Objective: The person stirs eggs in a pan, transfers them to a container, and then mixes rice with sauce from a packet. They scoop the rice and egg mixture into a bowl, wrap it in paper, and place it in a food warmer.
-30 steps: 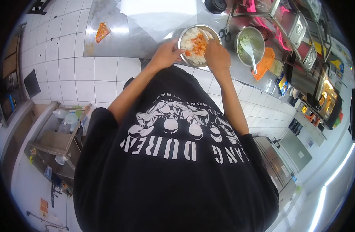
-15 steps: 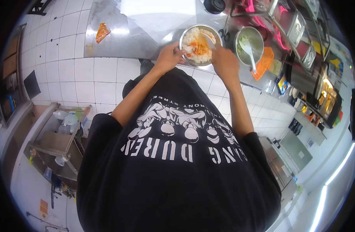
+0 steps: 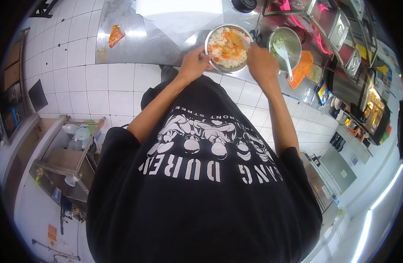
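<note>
White tiled floor (image 3: pixel 94 79); steel counter (image 3: pixel 159 51); 2 lit tubes (image 3: pixel 386 186).

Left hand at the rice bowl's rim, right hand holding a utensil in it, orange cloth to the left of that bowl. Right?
One error: the orange cloth isn't left of the rice bowl. The head view shows it to the right, beside the bowl of green food. The rest stands: left hand at the rim, right hand holding a utensil in the rice bowl.

On my right I see an orange cloth (image 3: pixel 301 71) lying on the steel counter (image 3: pixel 140 50) — and, farther off, a glowing strip light (image 3: pixel 365 232). White floor tiles (image 3: pixel 94 79) spread below me.
</note>
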`<state>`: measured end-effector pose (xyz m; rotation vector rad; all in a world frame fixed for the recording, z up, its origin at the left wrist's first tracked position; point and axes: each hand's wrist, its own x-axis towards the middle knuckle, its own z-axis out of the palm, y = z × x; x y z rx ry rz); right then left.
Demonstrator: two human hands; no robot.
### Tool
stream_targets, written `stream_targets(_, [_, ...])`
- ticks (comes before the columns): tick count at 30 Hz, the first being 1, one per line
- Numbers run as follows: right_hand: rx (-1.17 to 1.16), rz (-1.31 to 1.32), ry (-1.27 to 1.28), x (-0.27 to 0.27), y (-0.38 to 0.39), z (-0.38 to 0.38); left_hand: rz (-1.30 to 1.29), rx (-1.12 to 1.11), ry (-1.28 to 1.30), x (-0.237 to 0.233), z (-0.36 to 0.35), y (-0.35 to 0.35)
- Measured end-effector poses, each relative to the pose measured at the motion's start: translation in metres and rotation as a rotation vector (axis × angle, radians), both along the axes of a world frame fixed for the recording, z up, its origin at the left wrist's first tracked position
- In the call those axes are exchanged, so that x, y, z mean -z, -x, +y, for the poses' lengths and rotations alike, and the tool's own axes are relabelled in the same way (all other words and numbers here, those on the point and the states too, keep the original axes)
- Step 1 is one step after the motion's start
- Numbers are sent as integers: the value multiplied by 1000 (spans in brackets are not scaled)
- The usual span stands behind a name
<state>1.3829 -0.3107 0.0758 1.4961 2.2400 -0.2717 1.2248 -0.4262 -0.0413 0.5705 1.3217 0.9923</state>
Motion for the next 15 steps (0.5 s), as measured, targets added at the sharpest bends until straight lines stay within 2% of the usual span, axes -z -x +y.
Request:
stream_targets(6, [-144, 80, -66, 50, 17, -21, -40, -42, 39, -2, 3, -6])
stream_targets(8, [-110, 134, 51, 46, 18, -41, -49, -53, 40, -6, 0, -6])
stream_targets(13, [-77, 45, 78, -1, 3, -37, -69, -40, 26, -4, 3, -6])
stream_targets(15, [-77, 64, 72, 8, 9, -43, -56, -63, -10, -4, 5, -8])
